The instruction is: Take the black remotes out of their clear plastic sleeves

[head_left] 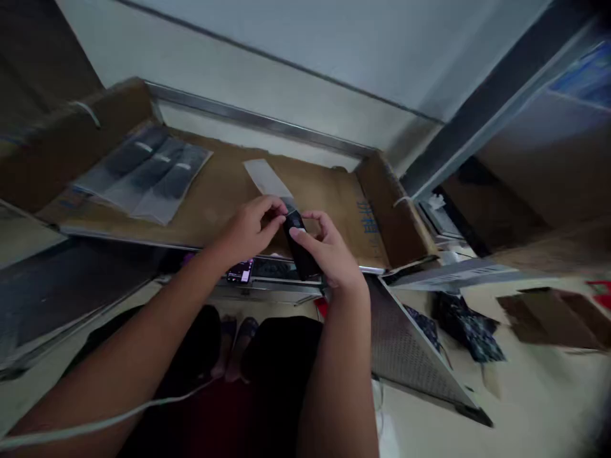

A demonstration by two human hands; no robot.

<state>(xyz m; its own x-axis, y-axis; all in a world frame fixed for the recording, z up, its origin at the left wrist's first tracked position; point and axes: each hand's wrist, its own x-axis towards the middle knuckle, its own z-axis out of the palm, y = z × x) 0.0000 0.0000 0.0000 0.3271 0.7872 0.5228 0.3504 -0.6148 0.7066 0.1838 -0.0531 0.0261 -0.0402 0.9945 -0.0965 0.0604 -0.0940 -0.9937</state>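
Observation:
Over the front edge of a cardboard-lined shelf, I have a long dark bundle with a small white band near its upper part; its exact kind is unclear. My right hand grips it from the right side, thumb on top. A translucent plastic bag stretches from the bundle's far end onto the cardboard. My left hand pinches the bag's near edge, where it meets the bundle. To the left, several similar dark bundles with white bands lie side by side in frosted plastic bags.
Upright cardboard walls close the shelf's sides. A lit phone lies below its front edge. A perforated metal panel slants at lower right. Patterned dark cloth and flat cardboard lie on the floor. A pale cable crosses my left forearm.

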